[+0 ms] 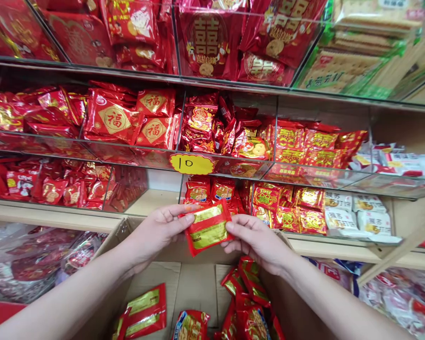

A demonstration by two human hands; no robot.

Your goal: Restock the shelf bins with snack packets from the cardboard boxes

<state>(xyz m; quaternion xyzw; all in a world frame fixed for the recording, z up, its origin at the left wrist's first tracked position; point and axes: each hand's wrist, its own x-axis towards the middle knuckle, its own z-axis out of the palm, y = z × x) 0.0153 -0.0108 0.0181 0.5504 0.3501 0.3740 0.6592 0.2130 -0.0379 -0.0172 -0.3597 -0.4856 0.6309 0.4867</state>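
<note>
Between my two hands is a small red and gold snack packet (pixel 208 227), its printed gold side facing up. My left hand (pixel 165 231) pinches its left edge between thumb and fingers. My right hand (pixel 253 236) pinches the right edge with the thumb on top. Both hands are over an open cardboard box (pixel 195 288). Inside the box lie a similar red and gold packet (pixel 146 309) at the left, another packet (pixel 191 326) at the bottom middle, and a pile of red packets (pixel 248 302) at the right.
Clear-walled shelf bins ahead hold red wrapped snacks (pixel 115 118), white packets (pixel 375 222) and green-edged crackers (pixel 343 66). A yellow tag (pixel 191 163) marked 10 hangs on the middle shelf edge. Plastic bags of goods (pixel 28 259) flank the box, also at right.
</note>
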